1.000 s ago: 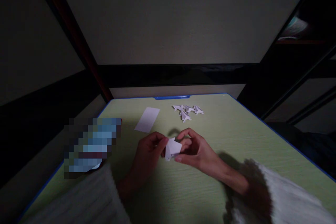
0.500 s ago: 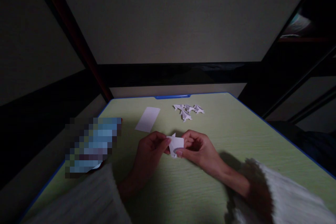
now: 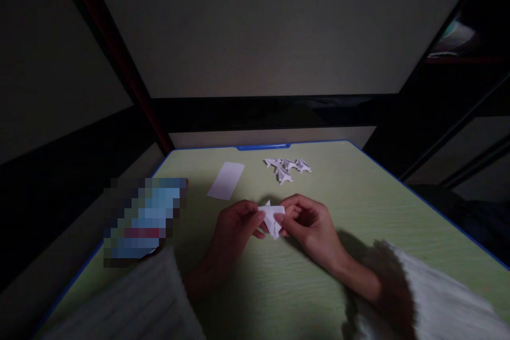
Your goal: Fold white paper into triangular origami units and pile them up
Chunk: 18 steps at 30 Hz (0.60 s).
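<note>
A small white partly folded piece of paper (image 3: 272, 219) is pinched between both my hands just above the light green table (image 3: 358, 207). My left hand (image 3: 237, 226) grips its left edge with fingers closed. My right hand (image 3: 307, 223) holds its right side, fingers curled over it. Both wrists wear white fuzzy sleeves.
A flat white paper rectangle (image 3: 226, 180) lies beyond my left hand. Several folded white paper figures (image 3: 287, 167) sit in a cluster near the table's far edge. A blurred-out blue object (image 3: 141, 218) lies at the left. The table has a blue rim; dark frame bars surround it.
The folded paper has been turned and flattened between my fingers, and both hands have shifted slightly right and closer together.
</note>
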Each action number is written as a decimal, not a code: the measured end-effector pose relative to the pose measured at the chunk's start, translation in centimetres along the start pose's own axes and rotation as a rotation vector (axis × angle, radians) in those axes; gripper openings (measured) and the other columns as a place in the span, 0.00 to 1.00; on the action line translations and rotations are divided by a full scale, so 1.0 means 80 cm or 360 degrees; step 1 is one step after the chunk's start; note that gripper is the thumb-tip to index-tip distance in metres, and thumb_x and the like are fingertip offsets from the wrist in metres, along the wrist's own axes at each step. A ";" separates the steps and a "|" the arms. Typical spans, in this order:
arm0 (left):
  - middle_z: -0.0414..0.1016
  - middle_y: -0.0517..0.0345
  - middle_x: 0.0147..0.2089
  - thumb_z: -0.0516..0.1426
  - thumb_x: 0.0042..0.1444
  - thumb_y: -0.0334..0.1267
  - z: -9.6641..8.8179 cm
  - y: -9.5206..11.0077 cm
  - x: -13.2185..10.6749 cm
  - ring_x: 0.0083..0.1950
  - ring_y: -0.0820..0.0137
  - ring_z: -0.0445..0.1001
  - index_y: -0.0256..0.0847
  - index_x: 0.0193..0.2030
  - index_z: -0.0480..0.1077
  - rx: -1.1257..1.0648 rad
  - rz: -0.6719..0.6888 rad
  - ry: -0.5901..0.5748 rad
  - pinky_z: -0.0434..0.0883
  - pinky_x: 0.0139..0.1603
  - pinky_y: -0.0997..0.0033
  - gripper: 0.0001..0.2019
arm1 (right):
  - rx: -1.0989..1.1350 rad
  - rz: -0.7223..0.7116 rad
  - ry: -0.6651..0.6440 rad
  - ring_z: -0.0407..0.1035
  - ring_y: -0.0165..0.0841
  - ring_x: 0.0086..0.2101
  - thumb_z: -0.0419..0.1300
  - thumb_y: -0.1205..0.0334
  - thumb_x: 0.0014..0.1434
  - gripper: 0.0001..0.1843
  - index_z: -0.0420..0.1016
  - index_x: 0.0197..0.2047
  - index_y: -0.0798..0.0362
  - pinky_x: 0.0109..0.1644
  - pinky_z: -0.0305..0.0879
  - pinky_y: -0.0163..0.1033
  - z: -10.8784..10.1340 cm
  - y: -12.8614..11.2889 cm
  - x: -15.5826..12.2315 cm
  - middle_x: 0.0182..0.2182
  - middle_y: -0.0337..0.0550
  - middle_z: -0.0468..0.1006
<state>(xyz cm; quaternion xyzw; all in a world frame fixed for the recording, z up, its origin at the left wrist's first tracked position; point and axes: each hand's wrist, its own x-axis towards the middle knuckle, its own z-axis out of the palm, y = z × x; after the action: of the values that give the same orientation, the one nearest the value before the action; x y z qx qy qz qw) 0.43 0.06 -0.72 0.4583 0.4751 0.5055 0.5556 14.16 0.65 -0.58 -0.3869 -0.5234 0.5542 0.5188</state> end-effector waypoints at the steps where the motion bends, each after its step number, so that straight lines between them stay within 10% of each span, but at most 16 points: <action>1: 0.70 0.64 0.17 0.58 0.39 0.33 0.000 0.000 0.000 0.19 0.77 0.68 0.35 0.20 0.66 -0.0006 -0.0005 -0.0002 0.66 0.19 0.81 0.04 | -0.0021 -0.0006 0.0005 0.60 0.20 0.15 0.62 0.70 0.40 0.05 0.70 0.24 0.58 0.18 0.56 0.25 0.000 0.000 -0.001 0.12 0.31 0.67; 18: 0.69 0.62 0.21 0.58 0.41 0.32 -0.004 0.000 0.004 0.23 0.76 0.68 0.35 0.22 0.65 -0.0047 -0.0084 -0.0150 0.65 0.19 0.81 0.04 | 0.0157 0.0207 0.0024 0.63 0.21 0.16 0.66 0.68 0.35 0.11 0.76 0.28 0.56 0.20 0.63 0.27 0.002 -0.005 0.000 0.14 0.35 0.73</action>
<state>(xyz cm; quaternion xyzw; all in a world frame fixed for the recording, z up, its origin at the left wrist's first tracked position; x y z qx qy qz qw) 0.14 0.36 -0.79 0.4606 0.4530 0.4754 0.5972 14.11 0.60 -0.16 -0.3981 -0.4655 0.6089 0.5041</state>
